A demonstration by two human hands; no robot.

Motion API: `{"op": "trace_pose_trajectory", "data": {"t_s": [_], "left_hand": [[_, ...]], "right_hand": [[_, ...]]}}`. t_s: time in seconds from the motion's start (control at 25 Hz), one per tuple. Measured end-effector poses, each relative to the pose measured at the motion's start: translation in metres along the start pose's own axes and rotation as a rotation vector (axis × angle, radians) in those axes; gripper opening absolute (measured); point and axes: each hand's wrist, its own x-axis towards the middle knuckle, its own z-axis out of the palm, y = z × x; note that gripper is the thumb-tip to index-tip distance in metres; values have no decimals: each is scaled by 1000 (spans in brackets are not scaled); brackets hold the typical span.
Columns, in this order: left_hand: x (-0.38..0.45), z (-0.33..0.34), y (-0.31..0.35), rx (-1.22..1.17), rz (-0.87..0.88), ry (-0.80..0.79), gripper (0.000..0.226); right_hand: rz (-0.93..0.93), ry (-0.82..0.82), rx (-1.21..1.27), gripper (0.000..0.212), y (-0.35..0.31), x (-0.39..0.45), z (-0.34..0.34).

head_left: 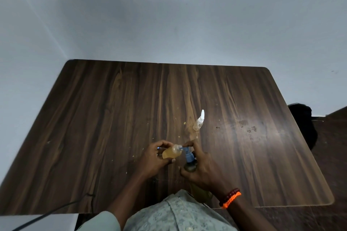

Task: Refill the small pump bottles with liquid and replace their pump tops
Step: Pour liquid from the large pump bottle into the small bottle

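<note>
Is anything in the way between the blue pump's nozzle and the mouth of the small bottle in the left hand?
Nothing visible. The blue pump nozzle already meets the mouth of the small bottle, held tilted by the left hand; the right hand grips the pump.

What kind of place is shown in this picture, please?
Probably a plain room in a home or small office, not a factory. A dark wood-grain table stands against a bare pale wall, and a black cable runs off its near edge. Nothing marks a workshop.
</note>
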Motion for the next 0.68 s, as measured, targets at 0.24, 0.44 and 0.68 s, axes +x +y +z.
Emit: {"op": "trace_pose_trajectory", "data": {"t_s": [0.24, 0.44, 0.68], "left_hand": [[0, -1, 2, -26, -6, 4, 38], [0, 0, 3, -39, -20, -2, 38], [0, -1, 4, -28, -25, -5, 38]], "right_hand": [[16, -23, -24, 64, -3, 2, -4], [15, 17, -26, 56, -4, -1, -1], [37, 4, -42, 61, -9, 1, -2]]}}
